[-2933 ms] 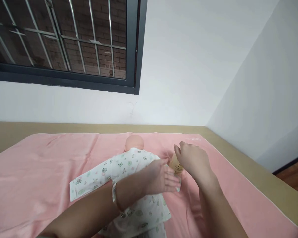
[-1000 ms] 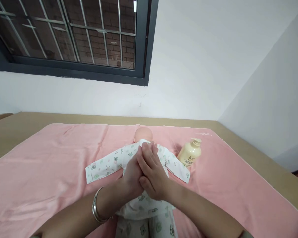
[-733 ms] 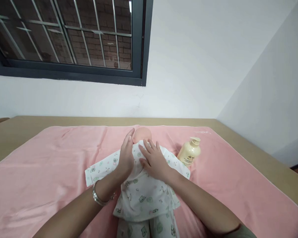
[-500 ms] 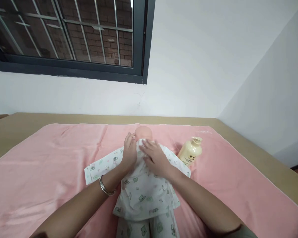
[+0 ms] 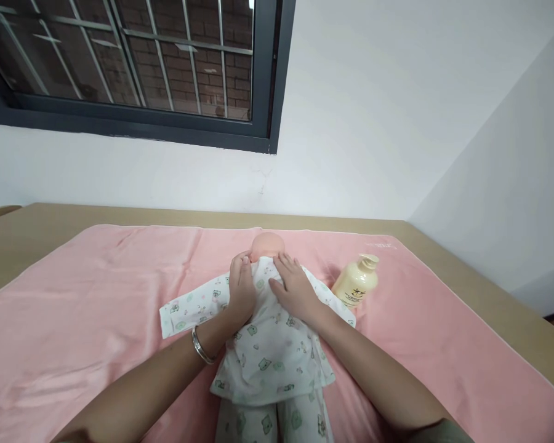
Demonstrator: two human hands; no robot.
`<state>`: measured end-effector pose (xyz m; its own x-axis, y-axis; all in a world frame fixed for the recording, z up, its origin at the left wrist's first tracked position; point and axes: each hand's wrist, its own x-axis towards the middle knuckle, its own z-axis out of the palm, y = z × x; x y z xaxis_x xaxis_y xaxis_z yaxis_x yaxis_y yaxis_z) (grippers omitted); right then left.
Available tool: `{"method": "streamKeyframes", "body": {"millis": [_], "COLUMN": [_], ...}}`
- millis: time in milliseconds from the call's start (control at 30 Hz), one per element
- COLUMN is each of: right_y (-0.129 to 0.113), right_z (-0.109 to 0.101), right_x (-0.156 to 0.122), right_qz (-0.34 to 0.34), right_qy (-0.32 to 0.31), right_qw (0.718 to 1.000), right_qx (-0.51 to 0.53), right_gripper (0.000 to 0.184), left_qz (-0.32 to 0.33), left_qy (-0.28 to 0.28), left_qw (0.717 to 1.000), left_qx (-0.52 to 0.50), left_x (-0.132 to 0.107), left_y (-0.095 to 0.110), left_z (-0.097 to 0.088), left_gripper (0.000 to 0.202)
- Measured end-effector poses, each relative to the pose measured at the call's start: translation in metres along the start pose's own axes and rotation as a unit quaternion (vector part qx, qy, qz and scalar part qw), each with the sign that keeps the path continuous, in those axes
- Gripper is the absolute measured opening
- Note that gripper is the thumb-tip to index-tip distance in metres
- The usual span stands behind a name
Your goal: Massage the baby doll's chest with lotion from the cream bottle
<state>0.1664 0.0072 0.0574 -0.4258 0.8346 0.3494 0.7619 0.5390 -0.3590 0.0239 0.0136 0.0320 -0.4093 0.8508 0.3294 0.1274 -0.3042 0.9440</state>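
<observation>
A baby doll [image 5: 268, 245] lies on its length before me, dressed in a white long-sleeved top [image 5: 265, 363] with green animal prints and matching trousers [image 5: 298, 418]. My left hand [image 5: 242, 284] is at the shoulder and neck on the doll's left-hand side in view, its fingers bent and held together against it; some fingertips are hidden. Flat on the upper part of the top, just below the head, rests my right hand [image 5: 296, 288], fingers stretched out and thumb apart. The doll's face is not visible.
A pale yellow pump bottle [image 5: 356, 282] leans beside the doll's right-hand sleeve. Beneath everything spreads a pink blanket [image 5: 111, 307] over a tan surface [image 5: 480, 295]. A white wall [image 5: 351, 123] and a dark-framed window [image 5: 263, 74] stand behind.
My right hand has shifted slightly to the right and its fingers lie flatter on the top. The left fingers are more bent. The view has tilted a little.
</observation>
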Motion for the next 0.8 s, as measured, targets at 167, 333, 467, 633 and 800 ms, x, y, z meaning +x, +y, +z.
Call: {"method": "streamKeyframes", "body": {"millis": [167, 333, 467, 633, 800], "right_y": [-0.015, -0.003, -0.002, -0.01, 0.001], "right_z": [-0.001, -0.002, -0.005, 0.0, 0.001], "right_x": [-0.013, -0.004, -0.001, -0.012, -0.004], "right_qz": [-0.151, -0.077, -0.044, -0.173, 0.036], "right_qy": [-0.019, -0.003, -0.028, -0.003, 0.042], "right_qw": [0.988, 0.997, 0.998, 0.985, 0.997], "right_qx": [-0.005, -0.003, -0.044, 0.004, -0.054], "right_gripper": [0.05, 0.044, 0.053, 0.04, 0.043], "left_qz": [-0.009, -0.001, -0.008, -0.015, -0.011], "left_qy": [0.003, -0.003, -0.005, -0.009, -0.045], "left_qw": [1.0, 1.0, 1.0, 0.999, 0.999], "left_qx": [-0.024, -0.003, -0.014, -0.04, 0.022], "left_x": [-0.001, -0.001, -0.002, -0.002, -0.004], "left_y": [-0.001, -0.001, -0.002, -0.002, -0.008], "left_z": [0.0, -0.001, 0.0, 0.0, -0.007], "left_gripper": [0.04, 0.042, 0.04, 0.035, 0.041]}}
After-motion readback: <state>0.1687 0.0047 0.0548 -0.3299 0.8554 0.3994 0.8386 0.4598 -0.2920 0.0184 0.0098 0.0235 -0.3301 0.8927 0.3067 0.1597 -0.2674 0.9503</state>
